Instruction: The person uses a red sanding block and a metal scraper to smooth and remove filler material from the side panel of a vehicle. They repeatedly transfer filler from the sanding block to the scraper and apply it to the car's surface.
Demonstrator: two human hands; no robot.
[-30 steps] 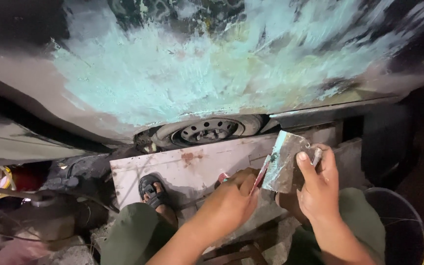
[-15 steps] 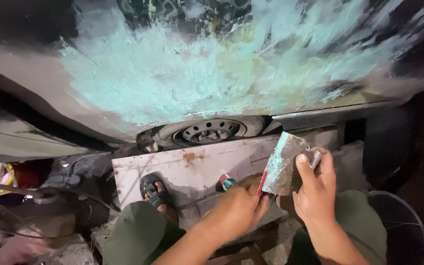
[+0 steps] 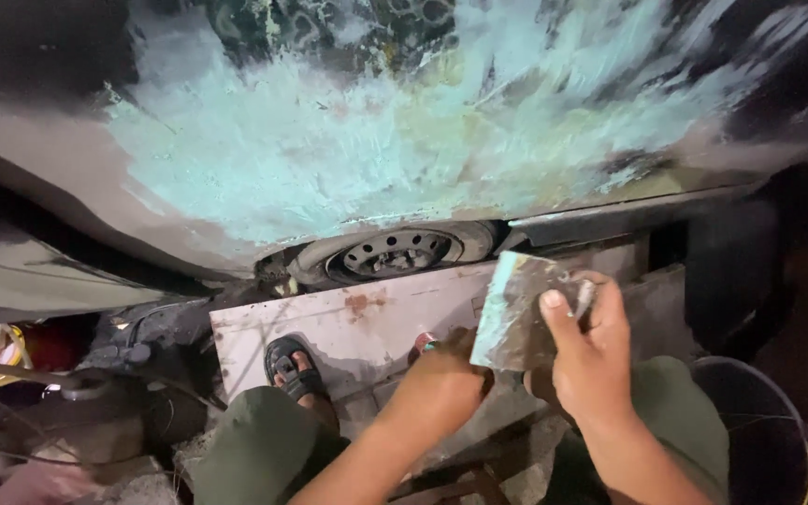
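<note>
We see the right hand (image 3: 591, 351) gripping a flat filler-smeared metal scraper plate (image 3: 514, 313) tilted upright; the left hand (image 3: 441, 388), clenched on a red-handled tool (image 3: 425, 342), lies just beside and below it.

No packages, labels, signs or screens show anywhere in this view
</note>
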